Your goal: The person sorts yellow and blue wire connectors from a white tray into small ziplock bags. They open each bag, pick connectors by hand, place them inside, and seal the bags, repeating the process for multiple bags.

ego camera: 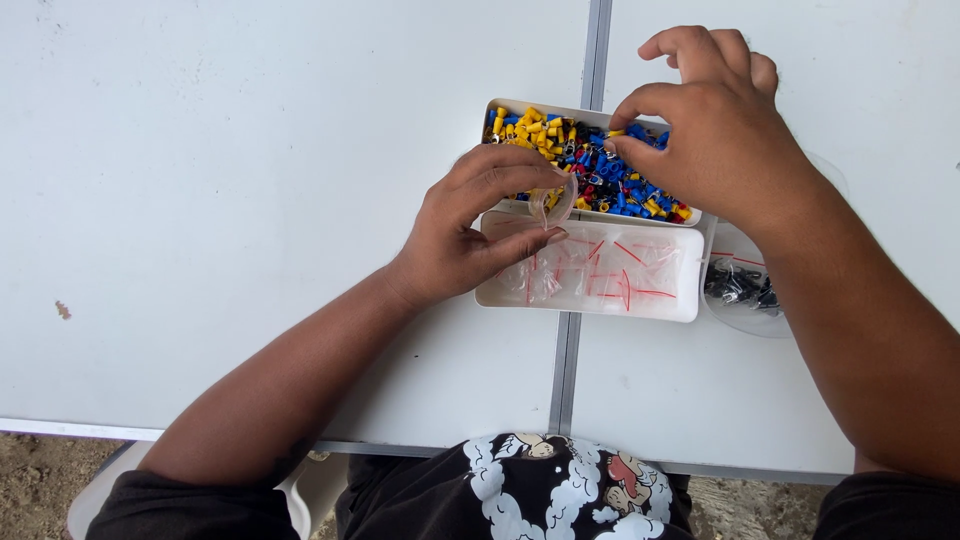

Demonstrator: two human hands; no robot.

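Left hand [470, 225] grip holds small clear bag [553, 203] open; right hand [715, 130] grip pinches narrow over the connector tray [590, 160]. Keep bag mouth close, steady.

Terminal tray [520, 112] lying on the counter [250, 200], behind the bag tray [590, 305]; a dish [745, 320] sitting right of both.

A white surface [250, 200] fills the view under even, soft daylight, split by a grey metal seam [580, 330] running from twelve to six o'clock. At seven o'clock, bare brown dirt ground [35, 480] shows beyond its edge.
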